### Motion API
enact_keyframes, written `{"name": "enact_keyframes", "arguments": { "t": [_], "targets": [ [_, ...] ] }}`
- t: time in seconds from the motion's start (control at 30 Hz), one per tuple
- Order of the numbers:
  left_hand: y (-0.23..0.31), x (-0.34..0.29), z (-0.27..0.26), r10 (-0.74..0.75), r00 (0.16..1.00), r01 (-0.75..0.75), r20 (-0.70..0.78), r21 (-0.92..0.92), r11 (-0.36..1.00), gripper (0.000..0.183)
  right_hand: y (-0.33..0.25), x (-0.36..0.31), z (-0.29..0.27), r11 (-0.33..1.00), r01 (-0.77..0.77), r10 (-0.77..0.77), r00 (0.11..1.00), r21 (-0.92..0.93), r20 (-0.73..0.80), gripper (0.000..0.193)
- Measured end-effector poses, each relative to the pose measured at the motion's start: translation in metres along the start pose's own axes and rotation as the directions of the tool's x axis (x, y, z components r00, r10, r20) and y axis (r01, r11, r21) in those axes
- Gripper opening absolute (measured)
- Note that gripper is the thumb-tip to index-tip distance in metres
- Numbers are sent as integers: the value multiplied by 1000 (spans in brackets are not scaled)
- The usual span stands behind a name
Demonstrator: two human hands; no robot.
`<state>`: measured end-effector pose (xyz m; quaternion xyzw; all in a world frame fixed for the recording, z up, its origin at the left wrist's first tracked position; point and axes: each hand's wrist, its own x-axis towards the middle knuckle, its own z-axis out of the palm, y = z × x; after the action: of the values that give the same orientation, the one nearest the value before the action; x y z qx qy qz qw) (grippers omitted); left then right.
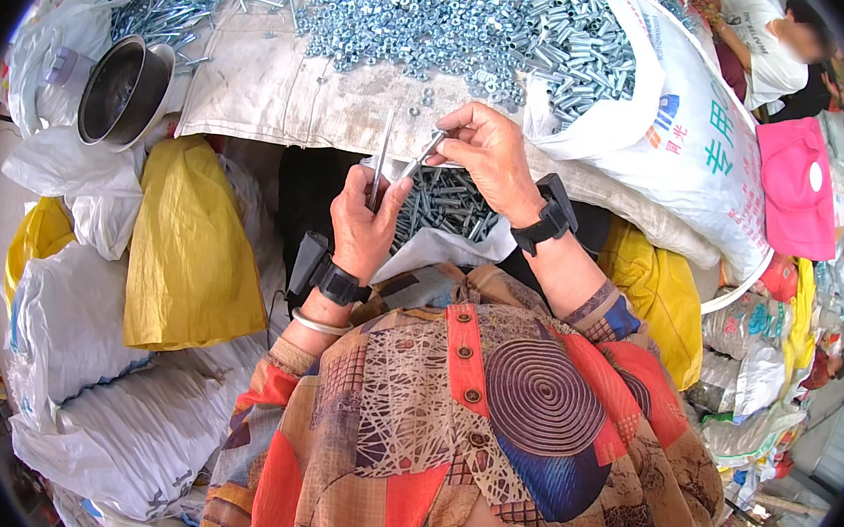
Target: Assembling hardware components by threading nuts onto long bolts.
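In front of me, my left hand point(364, 220) is closed round a long thin metal rod point(384, 150) that points up. Between its thumb and fingers it also has the lower end of a short bolt point(421, 157). My right hand point(494, 159) pinches the upper end of that bolt, where a wider metal piece shows. Whether that piece is a nut or a sleeve, I cannot tell. Under my hands a white sack point(444, 243) holds many dark grey bolts point(439, 203). Loose nuts point(403, 21) lie heaped beyond my hands.
Metal sleeves point(585, 62) fill a white printed bag point(698, 152) at right; long rods point(168, 8) lie at far left near a dark bowl point(126, 92). Yellow sacks point(192, 253) hang at both sides. A pink cloth point(796, 186) and another person point(762, 52) are at right.
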<state>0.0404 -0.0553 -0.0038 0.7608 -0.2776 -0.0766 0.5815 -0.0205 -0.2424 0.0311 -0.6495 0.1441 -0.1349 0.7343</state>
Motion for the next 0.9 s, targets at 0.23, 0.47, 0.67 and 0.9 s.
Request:
{"name": "enact_keyframes", "arguments": {
  "t": [0.23, 0.47, 0.67, 0.9],
  "targets": [
    [5, 1, -2, 43, 999, -43, -11, 57, 997, 34, 8, -6, 4, 998, 43, -41, 999, 56, -34, 21],
    [9, 3, -3, 25, 1000, -24, -5, 79, 997, 32, 11, -6, 9, 990, 107, -96, 989, 93, -109, 20],
    [10, 4, -4, 1, 1000, -3, 16, 98, 995, 32, 16, -8, 5, 997, 62, -58, 995, 51, -81, 16],
    [11, 6, -3, -5, 1000, 2, 23, 90, 996, 32, 22, -10, 13, 949, 266, -290, 948, -172, -132, 15]
  ]
}}
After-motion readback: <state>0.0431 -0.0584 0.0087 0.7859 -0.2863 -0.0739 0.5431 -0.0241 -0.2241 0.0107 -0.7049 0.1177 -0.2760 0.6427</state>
